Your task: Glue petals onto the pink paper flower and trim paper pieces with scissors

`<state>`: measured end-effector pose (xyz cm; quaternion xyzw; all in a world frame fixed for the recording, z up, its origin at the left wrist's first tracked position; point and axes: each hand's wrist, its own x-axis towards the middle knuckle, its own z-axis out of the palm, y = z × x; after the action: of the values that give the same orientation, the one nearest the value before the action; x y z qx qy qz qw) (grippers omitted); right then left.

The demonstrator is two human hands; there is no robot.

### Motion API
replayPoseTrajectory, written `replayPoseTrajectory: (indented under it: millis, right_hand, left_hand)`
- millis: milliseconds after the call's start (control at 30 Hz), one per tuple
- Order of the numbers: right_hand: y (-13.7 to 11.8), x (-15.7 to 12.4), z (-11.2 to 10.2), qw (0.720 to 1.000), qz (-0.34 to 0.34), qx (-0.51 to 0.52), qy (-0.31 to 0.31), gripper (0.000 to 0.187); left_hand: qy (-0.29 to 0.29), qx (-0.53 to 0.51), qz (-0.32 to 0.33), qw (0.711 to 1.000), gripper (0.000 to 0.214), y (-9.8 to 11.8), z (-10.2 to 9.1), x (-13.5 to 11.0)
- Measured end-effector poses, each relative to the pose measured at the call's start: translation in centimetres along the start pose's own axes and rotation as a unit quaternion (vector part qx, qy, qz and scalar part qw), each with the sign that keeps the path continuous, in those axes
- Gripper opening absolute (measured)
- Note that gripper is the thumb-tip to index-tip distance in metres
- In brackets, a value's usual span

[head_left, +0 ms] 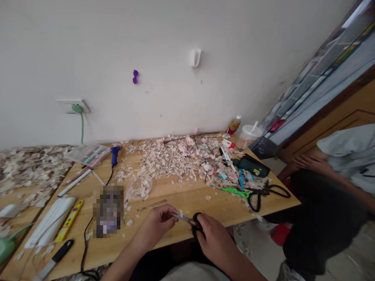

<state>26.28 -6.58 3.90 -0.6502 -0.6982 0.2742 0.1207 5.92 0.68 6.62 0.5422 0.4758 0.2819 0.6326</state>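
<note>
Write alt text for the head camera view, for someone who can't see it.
A person's right hand holds black-handled scissors up to the fingertips of the left hand; anything pinched there is too small to identify. Pale scraps litter the wooden table, with a blue glue gun at left and another person beyond its right end.

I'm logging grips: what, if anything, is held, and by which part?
Right hand: scissors, by the handles. Left hand: near the blades; any hold is unclear.
</note>
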Motion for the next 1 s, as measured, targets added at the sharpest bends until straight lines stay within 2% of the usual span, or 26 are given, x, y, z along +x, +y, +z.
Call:
replayPoseTrajectory:
  millis: [67,167,267,333,467,600,733,833,1000]
  right_hand:
    - [-0.1,0.0,0.0,1.000,-0.002,0.004,0.001,0.020]
    - [0.0,0.2,0.2,1.000,0.000,0.017,0.013,0.022]
    - [0.0,0.3,0.5,0.999,0.004,0.026,0.020,0.022]
    - [-0.1,0.4,0.5,0.999,0.004,0.031,0.020,0.021]
    - [-0.4,0.4,-0.1,1.000,0.004,0.025,0.011,0.018]
    - [-0.5,0.4,-0.8,1.000,0.005,0.008,-0.001,0.016]
    - [-0.5,0.3,-1.1,1.000,-0.004,-0.005,-0.009,0.015]
    - [-0.5,0.3,-1.1,1.000,-0.011,-0.001,-0.008,0.012]
    - [-0.4,0.4,-0.6,1.000,-0.008,0.018,0.009,0.016]
  left_hand:
    - [-0.007,-0.011,0.006,1.000,0.014,0.3,0.0,0.0]
    - [-0.007,-0.115,-0.017,0.993,0.022,-0.1,0.7,-0.1]
    - [0.033,-0.255,-0.038,0.966,0.027,-1.3,2.0,-0.3]
    - [0.064,-0.299,-0.031,0.952,0.027,-2.2,2.9,-0.3]
    - [0.077,-0.251,-0.009,0.965,0.028,-2.7,3.2,-0.3]
    - [0.052,-0.124,0.001,0.991,0.029,-1.7,1.7,-0.2]
    - [0.020,-0.028,0.015,0.999,0.026,-0.4,0.3,0.0]
    - [-0.003,-0.015,0.008,1.000,0.023,0.1,0.1,0.1]
    - [-0.007,-0.080,-0.006,0.997,0.027,-0.2,0.5,0.2]
